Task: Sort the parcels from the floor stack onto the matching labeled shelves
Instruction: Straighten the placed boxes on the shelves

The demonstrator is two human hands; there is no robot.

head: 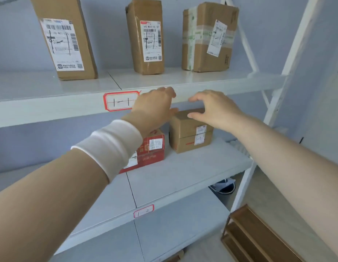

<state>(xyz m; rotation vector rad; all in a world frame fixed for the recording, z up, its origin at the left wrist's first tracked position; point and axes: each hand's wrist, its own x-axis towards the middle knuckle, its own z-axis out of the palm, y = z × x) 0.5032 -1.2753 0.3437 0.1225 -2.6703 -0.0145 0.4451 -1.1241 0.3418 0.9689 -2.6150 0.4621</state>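
A small brown parcel (190, 133) stands on the middle shelf (183, 176), which carries the label "1-2" (143, 211). My left hand (155, 108) hovers at the parcel's upper left with its fingers spread. My right hand (213, 108) is above its top right, fingers apart, the thumb at the top edge; whether it touches is unclear. A red parcel (151, 150) sits left of the brown one, partly hidden by my left wrist. The upper shelf (51, 103) bears the label "1-1" (121, 101) and holds three tall brown parcels (66, 38), (145, 36), (207, 36).
A white shelf upright (289, 59) with diagonal braces stands on the right. A wooden rack (255, 235) sits on the floor at lower right. A dark bucket (224, 188) shows under the middle shelf. A lower shelf board (174, 233) lies beneath.
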